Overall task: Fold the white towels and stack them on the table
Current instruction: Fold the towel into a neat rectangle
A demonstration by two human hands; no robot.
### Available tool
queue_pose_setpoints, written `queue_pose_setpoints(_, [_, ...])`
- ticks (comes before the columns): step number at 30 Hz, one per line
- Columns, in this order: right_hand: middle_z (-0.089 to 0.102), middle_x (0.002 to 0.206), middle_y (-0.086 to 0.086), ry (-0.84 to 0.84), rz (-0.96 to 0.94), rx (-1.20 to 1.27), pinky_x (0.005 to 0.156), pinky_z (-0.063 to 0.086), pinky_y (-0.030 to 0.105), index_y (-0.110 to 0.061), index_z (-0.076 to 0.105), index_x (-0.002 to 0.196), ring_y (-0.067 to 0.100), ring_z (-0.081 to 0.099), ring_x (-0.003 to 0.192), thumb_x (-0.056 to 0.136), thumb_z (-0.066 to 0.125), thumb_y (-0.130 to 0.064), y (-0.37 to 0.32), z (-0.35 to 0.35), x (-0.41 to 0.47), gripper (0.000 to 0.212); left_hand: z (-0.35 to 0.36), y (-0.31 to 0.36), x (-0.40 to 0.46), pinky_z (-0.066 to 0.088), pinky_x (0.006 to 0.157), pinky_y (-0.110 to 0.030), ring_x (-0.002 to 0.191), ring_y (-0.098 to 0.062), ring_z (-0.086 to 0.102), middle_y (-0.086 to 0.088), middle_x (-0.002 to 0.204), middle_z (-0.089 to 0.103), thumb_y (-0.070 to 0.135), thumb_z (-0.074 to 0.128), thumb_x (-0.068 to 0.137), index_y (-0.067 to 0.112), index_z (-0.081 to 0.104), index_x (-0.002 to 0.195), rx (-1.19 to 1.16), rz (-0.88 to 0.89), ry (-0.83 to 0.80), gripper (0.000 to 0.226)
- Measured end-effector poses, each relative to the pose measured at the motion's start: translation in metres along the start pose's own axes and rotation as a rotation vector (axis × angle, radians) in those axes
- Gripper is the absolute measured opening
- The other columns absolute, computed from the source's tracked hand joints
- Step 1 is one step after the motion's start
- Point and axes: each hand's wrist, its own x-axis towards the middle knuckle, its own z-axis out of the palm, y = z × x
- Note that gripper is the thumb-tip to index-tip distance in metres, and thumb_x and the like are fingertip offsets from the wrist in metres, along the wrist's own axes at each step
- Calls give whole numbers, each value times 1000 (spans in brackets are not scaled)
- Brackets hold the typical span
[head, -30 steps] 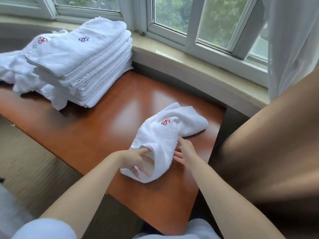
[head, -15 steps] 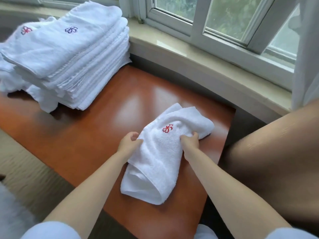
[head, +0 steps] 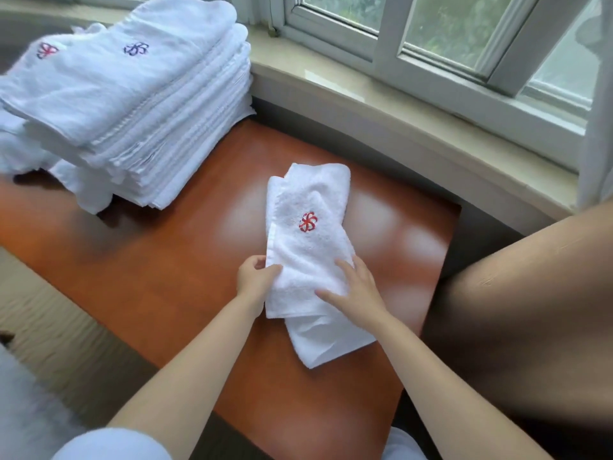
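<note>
Looking down from the head camera, I see a white towel (head: pixel 310 247) lying on the reddish-brown wooden table (head: pixel 159 277), folded into a long narrow strip that runs away from me, its red embroidered logo (head: pixel 307 222) facing up near the middle. A lower layer of the same towel sticks out at the near end, angled a little to the right.

My left hand (head: pixel 253 282) is at the towel's left edge, near its closer end. The thumb lies on top of the fabric and the fingers curl in at the edge, so it pinches the folded border. My right hand (head: pixel 356 288) rests flat on top of the towel on the right side, fingers straight and slightly spread, pressing the cloth down; it grips nothing.

At the far left of the table stands a tall stack of folded white towels (head: pixel 139 104), well apart from the one under my hands. Its top towel shows a blue logo (head: pixel 136 48), and beside it, further left, another towel bears a red logo, blurred. Beyond the table runs a pale stone windowsill (head: pixel 414 117) under white window frames (head: pixel 391 48). A brown blurred shape (head: pixel 530 310) fills the right side; I cannot tell what it is.
</note>
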Motion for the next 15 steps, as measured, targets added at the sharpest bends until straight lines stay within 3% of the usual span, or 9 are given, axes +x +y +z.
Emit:
queue_pose_setpoints(3, [-14, 161, -6, -128, -23, -262, 120, 13, 42, -33, 12, 154, 16, -7, 148, 70, 69, -66, 15, 10, -31, 107, -9, -11, -13, 53, 82, -37, 89, -24, 64, -5, 95, 66, 6, 65, 85, 10, 64, 99, 28, -17, -32, 15])
queue_pose_setpoints(5, [-14, 161, -3, -126, -43, -325, 119, 17, 38, -29, 14, 154, 17, -5, 148, 74, 70, -54, 20, 20, -46, 101, -12, -20, -23, 50, 77, -33, 86, -24, 61, -5, 93, 65, 9, 63, 86, 8, 64, 100, 61, -5, -15, 13])
queue_pose_setpoints(6, [-6, 162, -1, -84, -47, -308, 118, 21, 35, -27, 22, 153, 17, 3, 148, 80, 68, -43, 20, 25, -51, 88, -13, -23, -28, 48, 71, -30, 83, -23, 59, -5, 89, 63, 11, 62, 87, 8, 63, 94, 72, 3, -6, 8])
queue_pose_setpoints(8, [30, 154, 1, 118, -8, -86, 107, 35, 32, -21, 51, 137, 20, 30, 141, 90, 55, -21, 14, 32, -58, 47, -15, -25, -40, 49, 67, -30, 80, -23, 57, -4, 85, 62, 19, 57, 91, 12, 62, 84, -2, -33, -6, 11])
queue_pose_setpoints(10, [62, 117, -1, 403, 138, 414, 85, 42, 29, -22, 64, 105, 23, 55, 117, 94, 48, -16, 1, 35, -62, 20, -19, -23, -50, 54, 69, -33, 81, -23, 63, -4, 89, 68, 35, 51, 95, 18, 62, 87, -197, -169, -89, 22])
queue_pose_setpoints(12, [63, 95, -3, 628, 341, 920, 78, 39, 27, -24, 59, 98, 22, 58, 97, 97, 49, -24, -8, 32, -64, 11, -25, -25, -56, 56, 66, -34, 85, -21, 63, -5, 95, 66, 44, 47, 97, 18, 58, 95, -246, -246, -181, 28])
queue_pose_setpoints(13, [61, 90, -4, 691, 426, 1015, 77, 39, 28, -23, 58, 99, 21, 57, 92, 97, 49, -29, -5, 30, -65, 11, -27, -29, -58, 56, 63, -31, 84, -21, 62, -5, 97, 64, 42, 50, 96, 16, 54, 99, -175, -249, -213, 26])
queue_pose_setpoints(15, [59, 85, -6, 705, 470, 854, 73, 39, 27, -22, 60, 96, 23, 58, 91, 96, 49, -29, 7, 31, -70, 13, -29, -39, -63, 47, 51, -24, 69, -17, 59, -4, 92, 62, 27, 60, 91, 17, 48, 106, 57, -199, -237, 22])
